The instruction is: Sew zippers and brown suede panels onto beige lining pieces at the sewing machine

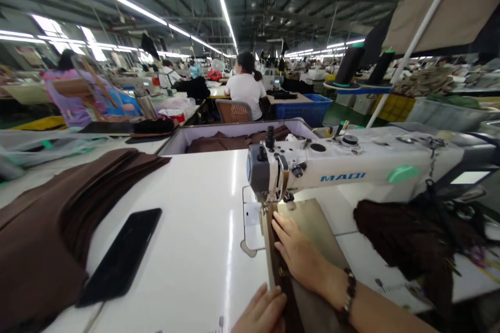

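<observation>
A white sewing machine (336, 164) stands on the table, its needle area over the far end of a brown fabric strip (287, 296). The strip runs toward me along the edge of a stiff olive-tan panel (312, 218). My right hand (300, 252) lies flat on strip and panel, fingers stretched out just short of the presser foot. Lower down, my left hand (261, 312) has its fingers together on the strip's near part, gripping its left edge; the thumb is hidden. The needle tip is too small to make out.
A black phone (121, 257) lies left, beside stacked dark brown fabric pieces (58, 208). More dark brown fabric (406, 239) with scissors sits on the right. Behind the table is a lilac-lined bin (175, 140) of brown cloth. A seated person (246, 88) works ahead. Thread cones (349, 65) stand right.
</observation>
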The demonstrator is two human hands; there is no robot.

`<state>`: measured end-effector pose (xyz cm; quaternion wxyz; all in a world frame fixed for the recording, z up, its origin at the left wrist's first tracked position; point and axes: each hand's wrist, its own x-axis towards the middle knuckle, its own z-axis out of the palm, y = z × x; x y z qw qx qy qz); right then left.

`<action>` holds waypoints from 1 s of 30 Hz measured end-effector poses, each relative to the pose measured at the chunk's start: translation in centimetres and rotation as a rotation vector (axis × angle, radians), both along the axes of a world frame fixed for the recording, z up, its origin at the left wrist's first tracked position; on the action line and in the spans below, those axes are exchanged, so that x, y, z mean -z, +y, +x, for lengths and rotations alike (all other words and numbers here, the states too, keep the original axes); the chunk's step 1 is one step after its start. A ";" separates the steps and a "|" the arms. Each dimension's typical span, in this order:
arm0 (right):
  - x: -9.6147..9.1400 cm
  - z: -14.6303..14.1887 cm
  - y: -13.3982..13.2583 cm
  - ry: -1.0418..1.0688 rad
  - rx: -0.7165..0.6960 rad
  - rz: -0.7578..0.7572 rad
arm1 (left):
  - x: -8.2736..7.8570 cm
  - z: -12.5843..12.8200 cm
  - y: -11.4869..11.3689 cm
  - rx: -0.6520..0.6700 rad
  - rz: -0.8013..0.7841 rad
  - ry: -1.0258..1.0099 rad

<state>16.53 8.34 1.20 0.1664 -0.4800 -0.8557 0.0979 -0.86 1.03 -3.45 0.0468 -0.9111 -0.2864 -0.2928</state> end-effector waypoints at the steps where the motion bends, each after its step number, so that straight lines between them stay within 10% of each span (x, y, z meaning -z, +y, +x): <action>1: 0.0 0.1 -0.3 -0.016 -0.014 0.000 | -0.3 0.2 -0.5 0.039 -0.001 -0.037; 17: 0.1 0.7 -2.2 -0.051 -0.087 0.022 | -6.2 0.4 -2.3 0.219 -0.329 -0.003; 22: 0.5 0.7 -2.2 -0.056 -0.083 0.058 | -9.4 -0.9 2.4 0.095 -0.410 0.035; 30: 0.5 1.1 -2.2 -0.117 -0.090 0.029 | -5.5 -1.1 10.9 0.003 -0.205 0.251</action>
